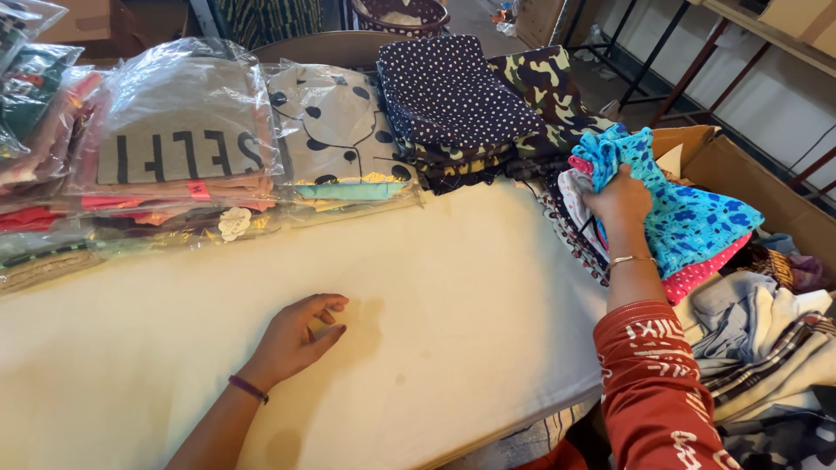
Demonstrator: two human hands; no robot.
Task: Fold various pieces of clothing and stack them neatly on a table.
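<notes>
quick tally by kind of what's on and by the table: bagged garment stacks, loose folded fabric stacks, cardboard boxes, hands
Bagged garment stacks: 3
Loose folded fabric stacks: 3
Cardboard boxes: 1
Hands: 2, left hand, right hand
Total: 9

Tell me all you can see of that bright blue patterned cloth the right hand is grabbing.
The turquoise fabric piece with darker blue blotches looks soft and thin, crumpled rather than folded. It lies on top of a pile at the table's right edge, over a pink dotted cloth and white patterned pieces. The right hand grips its upper left part, bunching it. A brown cardboard box stands right behind it.
</notes>
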